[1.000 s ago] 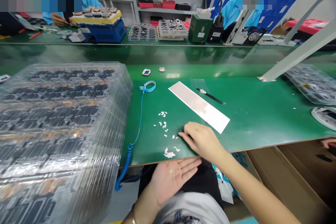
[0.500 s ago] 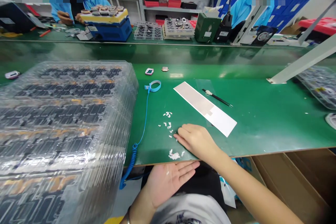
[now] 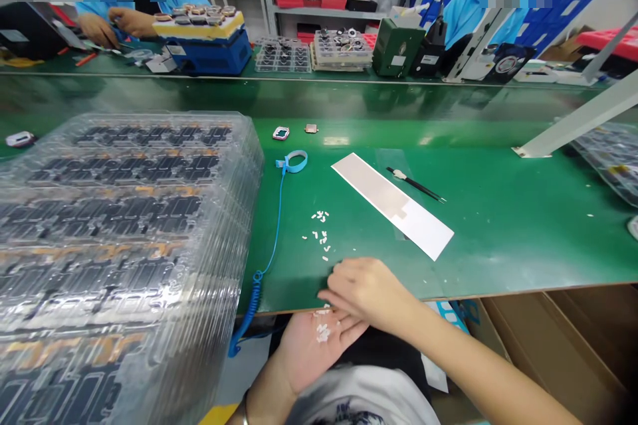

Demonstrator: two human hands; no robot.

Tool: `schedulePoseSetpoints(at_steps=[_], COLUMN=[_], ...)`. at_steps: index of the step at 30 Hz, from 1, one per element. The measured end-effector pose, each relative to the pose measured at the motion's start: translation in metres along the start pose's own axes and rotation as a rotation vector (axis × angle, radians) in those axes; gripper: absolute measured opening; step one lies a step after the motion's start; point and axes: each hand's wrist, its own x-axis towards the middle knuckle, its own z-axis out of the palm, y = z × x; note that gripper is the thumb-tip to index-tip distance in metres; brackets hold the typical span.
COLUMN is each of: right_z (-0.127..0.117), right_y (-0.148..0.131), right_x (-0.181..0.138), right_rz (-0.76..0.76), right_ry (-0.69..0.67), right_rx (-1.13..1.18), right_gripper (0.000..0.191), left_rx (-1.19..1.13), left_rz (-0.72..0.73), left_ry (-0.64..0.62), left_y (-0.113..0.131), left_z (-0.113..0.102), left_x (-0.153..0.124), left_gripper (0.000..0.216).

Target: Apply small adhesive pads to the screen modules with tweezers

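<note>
My left hand point(image 3: 309, 348) lies palm up just below the near edge of the green table point(image 3: 498, 226), fingers spread, with several small white bits point(image 3: 323, 332) resting in the palm. My right hand point(image 3: 366, 292) is at the table's edge right above that palm, fingers curled down over the edge and touching the bits. More small white bits point(image 3: 319, 236) lie scattered on the green surface a little beyond my right hand.
A tall stack of clear plastic trays point(image 3: 119, 239) fills the left. A blue wrist strap point(image 3: 294, 161) with a coiled cord, a long white strip point(image 3: 393, 204) and a black tool point(image 3: 416, 184) lie ahead. Other people work beyond the conveyor point(image 3: 299, 103). Cardboard boxes point(image 3: 568, 339) sit lower right.
My right hand slid back from the table surface to its near edge, pushing white bits off into my left palm. The small heap near the edge is gone from the table.
</note>
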Motion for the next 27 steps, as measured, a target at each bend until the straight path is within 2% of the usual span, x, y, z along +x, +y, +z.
schedulePoseSetpoints(at_steps=[2,3,7,13,16,18,20,23,27], right_z=[-0.003,-0.005,-0.009,-0.009,-0.016,-0.018,-0.014,-0.002,0.009], right_y=[-0.004,-0.003,0.003,-0.010,0.011,0.039,0.067,0.093,0.088], right_x=[-0.002,-0.004,-0.015,-0.016,0.004,0.024,0.047,0.075,0.084], right_rz=[-0.057,-0.026,0.215,0.045,0.213,0.356,0.407,0.402,0.284], right_ry=[-0.007,0.002,0.053,-0.001,-0.060,-0.145,-0.191,-0.213,-0.249], right_rx=[0.062,0.070,-0.038,0.043,-0.001,-0.107,-0.162,-0.186,-0.164], right_gripper=[0.045,0.045,0.042,0.043,0.045,0.042,0.037,0.032,0.030], left_rx=[-0.007,-0.007,-0.012,-0.092,-0.050,-0.013,0.010,0.022,0.030], left_rz=[0.025,0.021,-0.027,0.030,-0.026,-0.047,-0.044,-0.035,-0.024], left_ry=[0.024,0.027,0.033,0.079,0.048,0.020,0.004,-0.001,-0.013], left_y=[0.000,-0.001,-0.002,-0.003,-0.002,-0.002,-0.001,0.001,0.002], left_z=[0.000,-0.001,-0.005,0.004,0.001,-0.005,-0.010,-0.012,-0.010], left_x=[0.000,0.000,0.002,0.003,0.002,0.003,0.003,0.003,0.001], left_gripper=[0.041,0.041,0.038,0.042,0.038,0.038,0.039,0.040,0.040])
